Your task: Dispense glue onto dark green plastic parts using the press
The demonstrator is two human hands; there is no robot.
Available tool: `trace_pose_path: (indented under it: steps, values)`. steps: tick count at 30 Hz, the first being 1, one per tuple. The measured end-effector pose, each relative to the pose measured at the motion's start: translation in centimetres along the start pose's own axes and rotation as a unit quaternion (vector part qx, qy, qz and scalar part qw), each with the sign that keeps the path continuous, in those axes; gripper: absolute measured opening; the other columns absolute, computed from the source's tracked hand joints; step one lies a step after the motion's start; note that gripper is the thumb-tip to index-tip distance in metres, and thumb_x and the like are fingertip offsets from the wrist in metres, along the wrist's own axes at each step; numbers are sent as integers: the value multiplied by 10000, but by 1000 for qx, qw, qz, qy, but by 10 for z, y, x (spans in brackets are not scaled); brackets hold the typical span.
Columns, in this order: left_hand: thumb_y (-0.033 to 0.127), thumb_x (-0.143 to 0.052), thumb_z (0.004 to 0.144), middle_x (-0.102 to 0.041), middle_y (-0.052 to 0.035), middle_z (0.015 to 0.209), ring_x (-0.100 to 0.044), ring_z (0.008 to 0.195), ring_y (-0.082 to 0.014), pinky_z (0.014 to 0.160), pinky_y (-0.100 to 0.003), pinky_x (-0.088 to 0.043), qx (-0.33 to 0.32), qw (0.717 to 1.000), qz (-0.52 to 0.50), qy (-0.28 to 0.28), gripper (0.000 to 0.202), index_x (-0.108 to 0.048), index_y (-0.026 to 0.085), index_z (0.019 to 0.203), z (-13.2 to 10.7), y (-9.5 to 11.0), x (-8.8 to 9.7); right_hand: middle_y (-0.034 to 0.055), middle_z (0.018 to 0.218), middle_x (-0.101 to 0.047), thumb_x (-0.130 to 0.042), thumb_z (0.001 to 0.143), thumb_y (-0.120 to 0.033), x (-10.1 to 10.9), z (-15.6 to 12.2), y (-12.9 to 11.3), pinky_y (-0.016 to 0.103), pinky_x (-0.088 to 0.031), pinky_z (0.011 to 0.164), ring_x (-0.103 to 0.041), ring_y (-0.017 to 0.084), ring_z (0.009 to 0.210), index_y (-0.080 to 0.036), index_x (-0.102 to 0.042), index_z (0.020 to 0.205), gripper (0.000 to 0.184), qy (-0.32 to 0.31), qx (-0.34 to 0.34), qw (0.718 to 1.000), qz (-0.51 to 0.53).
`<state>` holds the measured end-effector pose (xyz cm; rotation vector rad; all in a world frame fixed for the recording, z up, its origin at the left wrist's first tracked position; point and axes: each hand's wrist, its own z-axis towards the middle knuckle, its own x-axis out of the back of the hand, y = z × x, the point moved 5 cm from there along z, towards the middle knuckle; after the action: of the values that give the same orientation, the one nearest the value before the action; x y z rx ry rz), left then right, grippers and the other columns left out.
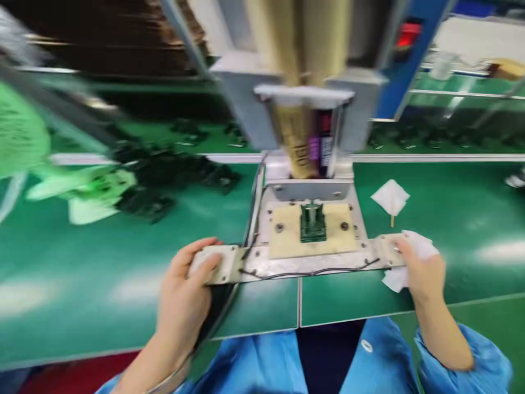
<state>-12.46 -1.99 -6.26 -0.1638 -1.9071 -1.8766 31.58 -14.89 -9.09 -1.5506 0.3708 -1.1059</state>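
Observation:
My left hand (184, 295) is wrapped around the pale metal button box (229, 264) on the left end of a bench press, its thumb lying on top. On the opposite end, my right hand (424, 276) grips the matching button box (385, 250), thumb near its button. White paper or cloth (396, 279) shows beneath and behind the right fingers. Between the hands, a small dark green part (313, 230) sits upright on a cream block (283, 243), bolted to the press's metal base (262, 269). What the fingers do under the boxes is hidden.
The grey press column (241, 104) rises behind the base, with tubes in it. Black parts (176, 172) are heaped on the green bench (123, 268) at left, beside a light green fan (102, 186). A white square with a short stick (390, 198) lies at right.

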Motion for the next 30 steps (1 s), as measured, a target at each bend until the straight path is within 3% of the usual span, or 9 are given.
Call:
trace_pose_path:
  steps: [2, 5, 7, 9, 13, 18, 24, 27, 30]
  values:
    - [380, -674, 808, -686, -72, 1161, -632, 1130, -323, 1028, -493, -483, -33, 998, 48, 34, 340, -636, 207, 1098, -5, 8, 11, 141, 856, -749, -790, 627, -671, 8, 0, 12, 450, -541, 767, -699, 352, 854, -139, -762, 883, 591, 42, -51, 997, -28]
    - [260, -703, 845, -635, -88, 1245, -496, 1345, -333, 1220, -548, -254, -207, 959, 185, 52, 342, -600, 211, 1167, -14, 51, 5, 129, 873, -754, -824, 635, -647, 13, -4, 16, 400, -555, 695, -713, 330, 829, -128, -771, 930, 599, 52, -76, 996, -10]
    - [261, -700, 864, -622, -102, 1276, -534, 1310, -310, 1193, -517, -336, -275, 945, 176, -21, 415, -558, 207, 1251, -16, 77, -10, 129, 901, -758, -832, 651, -622, 12, -6, 13, 399, -567, 715, -718, 328, 849, -126, -775, 955, 585, 50, -66, 997, 11]
    - [341, -730, 848, -594, -116, 1356, -557, 1294, -299, 1142, -477, -427, -278, 941, 129, -144, 567, -498, 215, 1351, -13, 95, -32, 134, 914, -760, -843, 653, -601, 11, -7, 10, 407, -575, 732, -721, 333, 865, -122, -779, 963, 574, 52, -58, 997, 22]
    - [486, -830, 706, -500, -160, 1498, -504, 1367, -362, 1151, -516, -419, -196, 912, 113, -343, 919, -387, 198, 1458, -3, 110, -84, 142, 924, -760, -850, 654, -593, 8, -6, 8, 411, -574, 759, -719, 331, 883, -119, -781, 956, 567, 48, -51, 997, 35]
    - [420, -789, 732, -615, -161, 1344, -570, 1302, -332, 1150, -494, -425, -98, 901, 25, -421, 650, -530, 148, 1262, 6, 111, -121, 141, 924, -760, -853, 655, -587, 6, -8, 6, 389, -577, 715, -718, 320, 873, -121, -783, 964, 563, 30, -56, 996, 64]
    - [399, -919, 597, -713, -125, 1180, -642, 1169, -307, 1081, -503, -474, 82, 905, -49, -414, 665, -641, 161, 1153, 6, 101, -107, 144, 899, -759, -852, 670, -553, 4, -8, -1, 387, -590, 697, -725, 314, 845, -117, -786, 930, 512, 25, -40, 996, 76]
    - [465, -902, 637, -744, -104, 1082, -677, 1034, -265, 964, -402, -524, 165, 871, -74, -457, 552, -725, 148, 1054, -12, 101, -96, 146, 911, -758, -857, 651, -551, -1, -5, -4, 384, -600, 689, -727, 312, 835, -122, -786, 931, 517, 24, -43, 994, 99]
    - [537, -861, 683, -765, -96, 964, -686, 886, -221, 825, -314, -534, 237, 808, -145, -519, 488, -773, 134, 945, -41, 102, -88, 152, 941, -752, -850, 644, -579, 0, -7, -1, 408, -600, 697, -721, 313, 834, -113, -774, 987, 584, 53, -38, 991, 119]
